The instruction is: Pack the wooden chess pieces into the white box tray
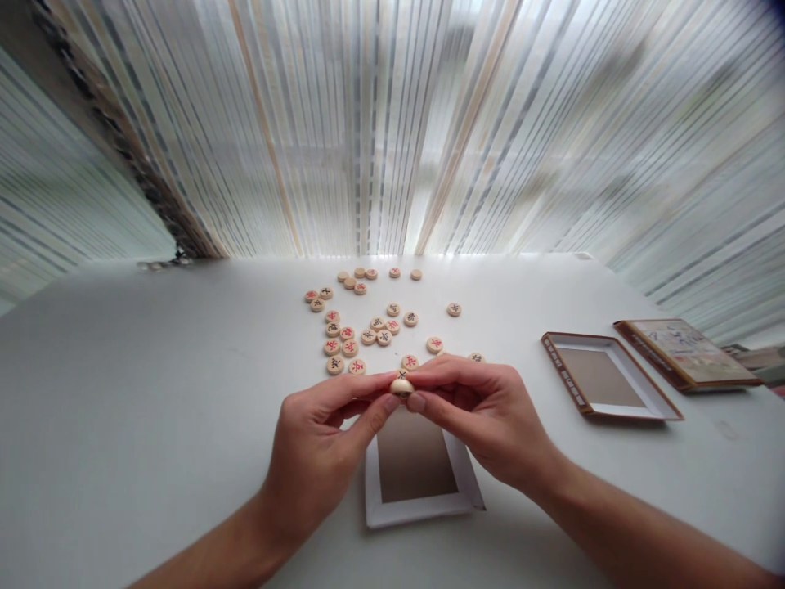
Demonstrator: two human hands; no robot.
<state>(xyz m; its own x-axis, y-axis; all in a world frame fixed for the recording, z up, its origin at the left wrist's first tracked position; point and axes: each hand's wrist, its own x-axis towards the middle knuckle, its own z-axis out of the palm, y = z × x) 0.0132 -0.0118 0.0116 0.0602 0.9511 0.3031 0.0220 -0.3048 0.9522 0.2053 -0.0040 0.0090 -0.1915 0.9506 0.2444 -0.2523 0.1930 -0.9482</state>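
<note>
Both my left hand (328, 442) and my right hand (491, 413) pinch a small round wooden Chinese chess piece (401, 386) between thumbs and fingers. The piece is tilted, with a dark character partly showing on its face. Right behind the fingertips, a red-marked piece (410, 361) lies on the table. Below my hands is a shallow box tray (423, 509) with a white rim and a brown inside; its far end is hidden by my hands. Several more pieces (368, 336), marked in red or black, lie scattered beyond my hands.
The white table (184, 368) reaches back to a striped curtain (356, 131). On the right lie an open box part (613, 380) with a brown inside and, beside it, a box with a printed top (680, 352). A dark cord (177, 254) hangs at the far left.
</note>
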